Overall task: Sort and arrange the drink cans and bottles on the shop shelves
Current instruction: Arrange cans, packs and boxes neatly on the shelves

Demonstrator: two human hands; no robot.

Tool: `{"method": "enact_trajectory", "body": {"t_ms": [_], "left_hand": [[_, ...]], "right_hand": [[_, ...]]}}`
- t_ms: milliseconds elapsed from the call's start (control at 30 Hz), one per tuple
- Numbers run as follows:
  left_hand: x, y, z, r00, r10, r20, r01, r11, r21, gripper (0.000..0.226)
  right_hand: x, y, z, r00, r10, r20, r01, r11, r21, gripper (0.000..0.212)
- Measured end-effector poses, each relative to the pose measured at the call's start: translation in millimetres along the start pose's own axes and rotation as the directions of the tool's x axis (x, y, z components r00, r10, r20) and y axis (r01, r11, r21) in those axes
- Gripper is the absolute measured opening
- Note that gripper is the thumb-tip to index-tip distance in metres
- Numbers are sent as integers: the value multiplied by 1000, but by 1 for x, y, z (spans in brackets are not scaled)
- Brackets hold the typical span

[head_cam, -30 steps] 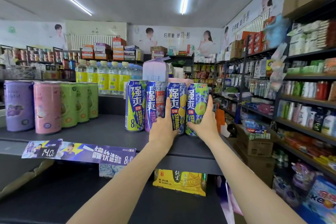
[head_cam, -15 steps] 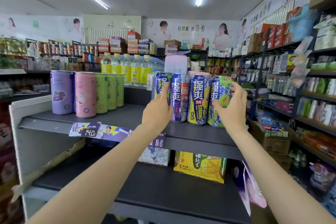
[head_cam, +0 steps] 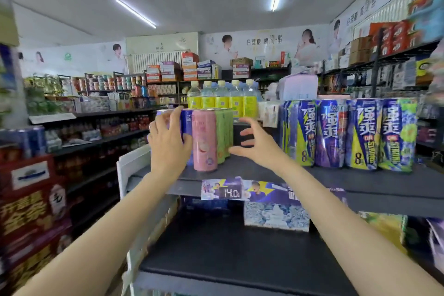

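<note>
A row of tall cans stands on the dark upper shelf (head_cam: 264, 175): a purple can (head_cam: 187, 127), a pink can (head_cam: 204, 139) and several green cans (head_cam: 223, 134) behind it. My left hand (head_cam: 168, 144) wraps its fingers around the purple can and hides most of it. My right hand (head_cam: 257, 146) hovers just right of the green cans with fingers spread and holds nothing. Further right on the same shelf stand several blue and yellow cans (head_cam: 348, 134) side by side, apart from both hands.
Yellow-label bottles (head_cam: 221, 98) stand behind the cans. A price strip reading 14.0 (head_cam: 230, 192) hangs on the shelf edge. The lower shelf (head_cam: 228, 255) holds a blue-white pack (head_cam: 276, 216) at the back. Red crates (head_cam: 31, 199) stand at the left, more shelves at the right.
Both hands have left the blue and yellow cans and moved left along the shelf. The left hand now grips the purple can and the right hand is spread open beside the green ones.
</note>
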State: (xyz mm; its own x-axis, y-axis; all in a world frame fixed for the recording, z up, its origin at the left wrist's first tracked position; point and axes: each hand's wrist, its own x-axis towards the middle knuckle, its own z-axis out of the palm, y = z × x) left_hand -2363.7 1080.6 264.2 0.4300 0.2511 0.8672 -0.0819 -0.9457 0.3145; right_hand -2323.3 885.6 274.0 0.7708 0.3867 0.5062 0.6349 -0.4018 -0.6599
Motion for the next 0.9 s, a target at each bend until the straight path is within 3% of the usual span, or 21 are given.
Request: {"method": "enact_trajectory", "body": {"t_ms": [133,267,433,700,900], "left_hand": [[7,-30,5,999,-26,27,28,995,-100,68],[13,-46,11,993,-103,53,111,976,-187,73],[11,-44,22,983,181,-38,-184,973,-140,58],[28,-20,53,934,328,-143,-335,942,-23,52],[43,-3,81,897,429,-105,-421,902,95,46]], "right_hand": [[18,-15,48,996,61,-65,-56,996,69,86],[33,-25,78,982,64,-176,-60,998,28,86],[43,-25,94,951,95,-294,-99,995,3,84],[30,6,17,902,262,-344,-308,947,-86,68],[63,39,3,886,316,-338,-363,928,-84,68]]}}
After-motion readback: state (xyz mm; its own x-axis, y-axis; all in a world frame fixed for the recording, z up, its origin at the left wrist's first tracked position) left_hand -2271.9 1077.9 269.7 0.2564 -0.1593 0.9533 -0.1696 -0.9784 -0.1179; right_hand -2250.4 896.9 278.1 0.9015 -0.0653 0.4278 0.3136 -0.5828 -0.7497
